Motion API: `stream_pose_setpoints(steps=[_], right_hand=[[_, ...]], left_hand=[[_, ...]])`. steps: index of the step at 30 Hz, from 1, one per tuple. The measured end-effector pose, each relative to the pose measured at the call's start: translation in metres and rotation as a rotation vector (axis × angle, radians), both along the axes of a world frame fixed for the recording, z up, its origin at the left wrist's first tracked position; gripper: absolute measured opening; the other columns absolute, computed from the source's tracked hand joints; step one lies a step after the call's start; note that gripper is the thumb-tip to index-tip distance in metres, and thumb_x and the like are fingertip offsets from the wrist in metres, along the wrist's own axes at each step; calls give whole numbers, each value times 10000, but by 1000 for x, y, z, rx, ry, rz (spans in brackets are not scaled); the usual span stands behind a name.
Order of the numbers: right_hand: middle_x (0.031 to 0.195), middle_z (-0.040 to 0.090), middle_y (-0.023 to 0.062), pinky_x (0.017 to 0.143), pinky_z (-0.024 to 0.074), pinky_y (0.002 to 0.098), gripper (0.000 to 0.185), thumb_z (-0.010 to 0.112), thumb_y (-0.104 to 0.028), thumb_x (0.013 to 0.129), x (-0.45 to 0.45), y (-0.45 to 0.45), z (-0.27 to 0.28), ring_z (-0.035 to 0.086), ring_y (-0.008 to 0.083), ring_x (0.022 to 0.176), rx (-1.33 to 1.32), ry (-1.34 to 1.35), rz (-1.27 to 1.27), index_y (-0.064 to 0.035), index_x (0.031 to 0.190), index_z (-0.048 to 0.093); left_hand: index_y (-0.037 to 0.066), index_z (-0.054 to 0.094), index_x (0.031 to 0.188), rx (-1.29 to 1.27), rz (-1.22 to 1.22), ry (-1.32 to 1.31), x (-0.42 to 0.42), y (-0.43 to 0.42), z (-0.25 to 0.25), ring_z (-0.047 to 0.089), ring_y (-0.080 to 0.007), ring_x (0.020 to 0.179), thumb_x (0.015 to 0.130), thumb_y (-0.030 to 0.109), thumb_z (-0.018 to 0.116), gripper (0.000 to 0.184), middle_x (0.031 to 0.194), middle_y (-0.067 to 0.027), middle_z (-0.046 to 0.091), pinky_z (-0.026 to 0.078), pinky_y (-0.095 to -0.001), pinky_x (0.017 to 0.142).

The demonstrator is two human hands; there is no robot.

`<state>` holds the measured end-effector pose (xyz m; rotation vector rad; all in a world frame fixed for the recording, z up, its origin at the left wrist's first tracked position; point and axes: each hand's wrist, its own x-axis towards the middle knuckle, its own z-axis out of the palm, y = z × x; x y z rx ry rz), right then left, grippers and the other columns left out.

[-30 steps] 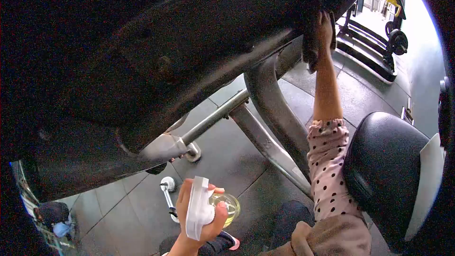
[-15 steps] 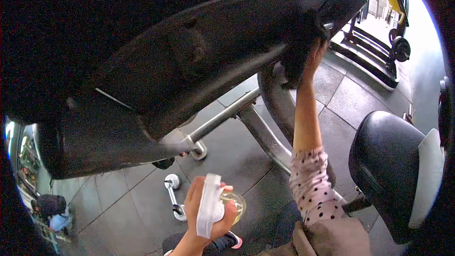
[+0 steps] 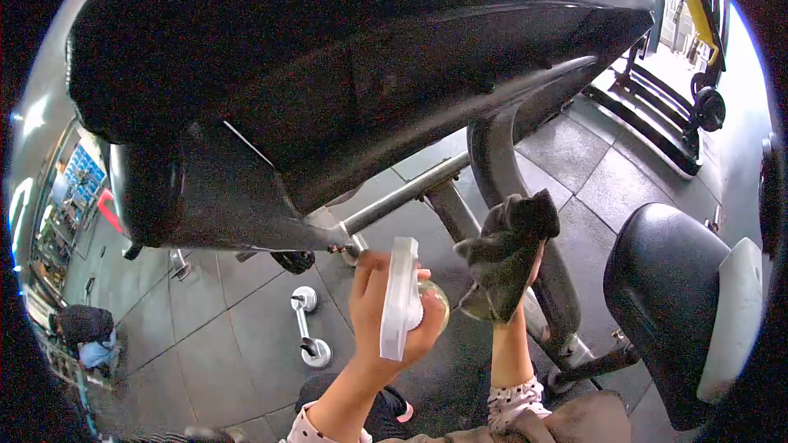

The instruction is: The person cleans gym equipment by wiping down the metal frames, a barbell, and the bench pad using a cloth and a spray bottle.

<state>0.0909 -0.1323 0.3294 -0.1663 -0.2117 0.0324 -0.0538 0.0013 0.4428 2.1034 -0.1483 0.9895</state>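
Two hands (image 3: 372, 316) (image 3: 537, 265) grip: left a spray bottle (image 3: 400, 299), right a dark cloth (image 3: 510, 256).

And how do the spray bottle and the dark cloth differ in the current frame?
Colour: the spray bottle has a white spray head and a see-through, yellowish body; the dark cloth is blackish and opaque.
Form: the bottle's head looks straight-edged and stiff, the cloth rumpled and limp.
Hold: the bottle sits in the left hand, while the cloth covers most of the right hand.
Shared: both are held above the floor.
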Motion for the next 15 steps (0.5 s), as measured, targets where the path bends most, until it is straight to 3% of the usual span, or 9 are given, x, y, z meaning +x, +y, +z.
stream_pose_setpoints(steps=[2,5,9,15], right_hand=[[1036,568,88,437,470,323,539,486,-497,903,-13,-5,26,583,227,686,84,-144,69,-75,1238,472],[1047,551,77,632,470,358,461,476,-436,926,11,-24,5,557,246,821,131,-446,479,-88,1228,468],[1126,540,102,894,368,380,464,439,-408,947,77,9,32,504,261,1003,-21,-574,87,-58,1252,449],[1318,388,99,1026,248,404,528,387,-389,966,137,65,177,377,263,1182,-167,-541,-482,-38,1355,319]], left_hand=[[6,573,886,30,16,-37,0,-2,4,541,-291,800,647,50,607,246,830,-107,591,472,-370,698],[10,577,860,-12,17,-57,-2,-6,9,532,-292,810,631,47,604,233,822,-105,589,466,-373,712],[14,573,852,-106,12,-50,-3,-9,8,530,-295,820,626,53,602,231,814,-99,594,463,-380,718],[3,554,901,-124,7,-41,-5,-7,-2,528,-299,820,630,80,606,286,802,-88,623,465,-388,715]])
